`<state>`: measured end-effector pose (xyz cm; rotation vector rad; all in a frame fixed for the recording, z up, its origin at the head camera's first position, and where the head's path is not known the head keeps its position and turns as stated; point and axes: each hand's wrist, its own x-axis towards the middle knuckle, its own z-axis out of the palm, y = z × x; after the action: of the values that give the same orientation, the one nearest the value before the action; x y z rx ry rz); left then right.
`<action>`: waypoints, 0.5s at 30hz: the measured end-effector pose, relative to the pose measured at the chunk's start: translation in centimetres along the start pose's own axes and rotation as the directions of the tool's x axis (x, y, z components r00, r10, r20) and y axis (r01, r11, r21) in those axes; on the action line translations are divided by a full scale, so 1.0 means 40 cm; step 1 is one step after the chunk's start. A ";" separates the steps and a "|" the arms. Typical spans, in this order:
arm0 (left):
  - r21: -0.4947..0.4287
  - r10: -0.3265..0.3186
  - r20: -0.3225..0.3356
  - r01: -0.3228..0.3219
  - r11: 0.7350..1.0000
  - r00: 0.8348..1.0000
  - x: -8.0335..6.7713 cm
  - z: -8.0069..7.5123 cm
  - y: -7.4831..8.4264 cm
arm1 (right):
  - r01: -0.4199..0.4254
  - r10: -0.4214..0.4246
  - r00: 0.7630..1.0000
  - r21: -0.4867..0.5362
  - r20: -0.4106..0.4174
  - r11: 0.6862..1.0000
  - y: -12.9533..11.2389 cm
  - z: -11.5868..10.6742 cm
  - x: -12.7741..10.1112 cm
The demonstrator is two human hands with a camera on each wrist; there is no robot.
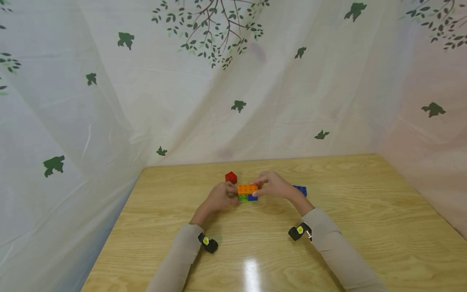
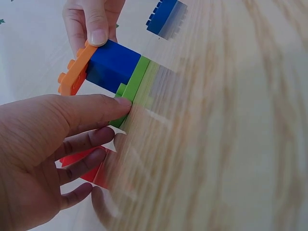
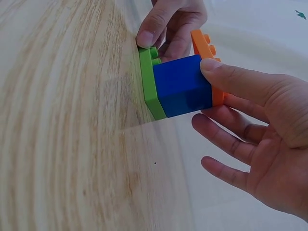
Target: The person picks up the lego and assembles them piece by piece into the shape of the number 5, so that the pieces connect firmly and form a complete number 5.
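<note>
Stack (image 2: 113,62) stands on the desk (image 1: 255,231) between both hands: green brick (image 3: 148,79) at the bottom, blue block (image 3: 183,86) over its 3 o'clock half, orange brick (image 1: 246,189) on top, overhanging towards 9 o'clock above bare green studs. The left hand (image 1: 221,196), at 9 o'clock, pinches the green brick's end between thumb and fingers; the right hand (image 1: 275,186), at 3 o'clock, has thumb and fingers clamped on the orange brick. So three pieces look assembled, though I cannot tell whether the orange one is pressed fully home. Two lie outside: a red block (image 1: 231,177) near 11 o'clock, and a second blue block (image 1: 300,190) farther off at 3 o'clock.
</note>
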<state>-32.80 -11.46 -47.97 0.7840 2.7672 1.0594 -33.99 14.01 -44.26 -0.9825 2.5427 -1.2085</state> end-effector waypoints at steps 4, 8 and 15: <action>0.004 0.006 0.005 -0.006 1.000 1.000 0.001 0.000 -0.001 | 0.001 -0.001 1.000 -0.002 -0.007 1.000 0.003 0.002 0.000; 0.009 0.014 0.005 -0.014 1.000 1.000 0.002 0.000 -0.002 | -0.004 0.004 1.000 0.001 -0.010 1.000 -0.002 0.002 -0.002; -0.005 0.004 0.019 -0.004 1.000 1.000 -0.002 -0.005 0.005 | -0.032 0.032 0.999 0.009 -0.005 0.999 -0.009 0.003 -0.004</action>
<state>-32.70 -11.51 -47.70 0.7958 2.7473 1.0527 -33.66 13.85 -44.11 -0.9349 2.5441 -1.2145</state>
